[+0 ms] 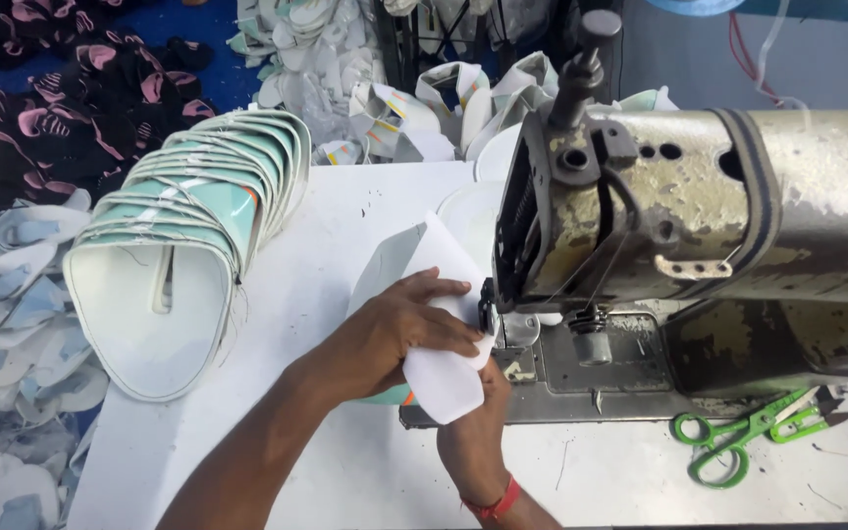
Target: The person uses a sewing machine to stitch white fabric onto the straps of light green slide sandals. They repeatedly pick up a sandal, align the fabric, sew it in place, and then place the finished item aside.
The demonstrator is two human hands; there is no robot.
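Two hands worked at the centre of the frame on a white table [345, 206] that filled the middle and lower part of the view. The left hand [399, 329] lay across a white cut piece [439, 378], its fingers curled over the top and pressing the piece against the foot of a worn, paint-chipped sewing machine [660, 211] at the right. The right hand [478, 432], with a red band [495, 504] at the wrist, came up from the lower edge beneath the piece; its fingers were hidden behind the piece, so their grip could not be told. One pair of green scissors [738, 437] lay at lower right on the table, well apart from the hands. One nested stack of mint-and-white pieces [188, 226] sat at centre left, roughly ten deep. Beyond the table, loose heaps lay on a blue floor [203, 39]: black-and-pink pieces [71, 108] at upper left, pale blue-grey ones [7, 324] down the left edge, and more white ones [444, 98] at top centre, too many to count.
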